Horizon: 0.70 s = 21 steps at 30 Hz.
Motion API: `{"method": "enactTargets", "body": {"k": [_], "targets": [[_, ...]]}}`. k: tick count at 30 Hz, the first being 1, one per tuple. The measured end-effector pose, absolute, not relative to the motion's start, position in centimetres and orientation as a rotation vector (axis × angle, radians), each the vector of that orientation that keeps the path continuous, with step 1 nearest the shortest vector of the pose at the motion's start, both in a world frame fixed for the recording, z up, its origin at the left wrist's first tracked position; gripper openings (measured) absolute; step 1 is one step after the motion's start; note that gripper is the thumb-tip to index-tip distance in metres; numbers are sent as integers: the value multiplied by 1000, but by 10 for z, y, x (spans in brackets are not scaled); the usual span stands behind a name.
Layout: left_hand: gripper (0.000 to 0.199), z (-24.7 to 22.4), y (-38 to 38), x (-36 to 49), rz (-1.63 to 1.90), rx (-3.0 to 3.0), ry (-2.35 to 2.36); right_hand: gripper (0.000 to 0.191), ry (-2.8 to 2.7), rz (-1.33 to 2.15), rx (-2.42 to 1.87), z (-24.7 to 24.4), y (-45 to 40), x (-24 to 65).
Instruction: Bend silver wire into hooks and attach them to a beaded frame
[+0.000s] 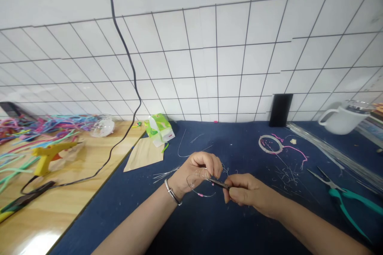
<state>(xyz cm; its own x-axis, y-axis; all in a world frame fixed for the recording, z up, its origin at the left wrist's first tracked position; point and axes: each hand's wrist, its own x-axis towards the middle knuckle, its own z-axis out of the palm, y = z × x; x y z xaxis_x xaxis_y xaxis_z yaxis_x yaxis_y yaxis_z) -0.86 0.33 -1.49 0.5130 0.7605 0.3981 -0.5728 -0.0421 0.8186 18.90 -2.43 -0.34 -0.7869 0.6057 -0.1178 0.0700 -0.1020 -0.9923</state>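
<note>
Hands point(254, 193) partly hide the dark tool point(220, 183) and beaded wire point(200, 195).

yellow glue gun point(44, 155) at left; white mug point(341, 122) and black slab point(280, 110), perhaps phone, right.

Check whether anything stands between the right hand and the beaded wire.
Nothing visible, apart from the dark tool that the right hand itself holds. Its tip is at the fingers of the left hand, which holds the beaded wire; whether tip and wire touch, I cannot tell.
</note>
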Motion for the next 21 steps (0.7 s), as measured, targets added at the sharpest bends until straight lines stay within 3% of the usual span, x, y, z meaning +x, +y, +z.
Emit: {"method": "enactTargets", "body": {"k": [9,12,16,21], "targets": [[19,-10,16,-30,1137,1347,348,30,-1971,1823,-801,-10,-9,195],[19,-9,17,-36,1094,1403,391,24,-2352,1386,-997,-20,-10,192],[15,-6,15,-37,1047,1470,373,22,-2763,678,-955,-34,-21,182],[12,-1,11,-35,1008,1554,443,21,-2855,354,-969,-37,-31,175]]}}
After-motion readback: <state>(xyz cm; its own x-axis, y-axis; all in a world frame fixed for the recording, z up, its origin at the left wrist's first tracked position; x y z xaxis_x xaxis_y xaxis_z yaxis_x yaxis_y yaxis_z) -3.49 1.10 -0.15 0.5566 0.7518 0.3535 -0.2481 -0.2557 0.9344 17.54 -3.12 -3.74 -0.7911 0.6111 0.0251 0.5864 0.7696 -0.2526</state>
